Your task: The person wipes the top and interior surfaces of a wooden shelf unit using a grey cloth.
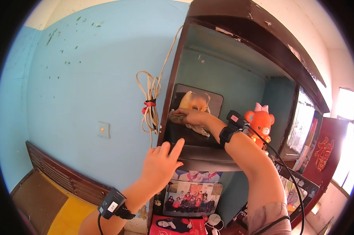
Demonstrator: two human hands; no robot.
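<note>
My right hand (193,116) reaches into the dark wooden cabinet (176,84) and presses on a crumpled greyish cloth (202,131), which shows on both sides of the hand. Beneath the cloth lies a black shelf surface (184,135). Just behind my fingers sits a yellow and orange thing (196,100) whose kind I cannot make out, in front of a dark, grey-edged panel (218,96). My left hand (161,158) is in the air before the shelf's front edge, holding nothing, its index finger stretched out and the other fingers partly curled.
An orange toy bear (259,122) with a pink bow stands beside my right forearm. A coiled pale cable (150,98) hangs on the blue wall left of the cabinet. Below the shelf are a group photo (192,199), a red printed item (177,226) and a white round device (214,219).
</note>
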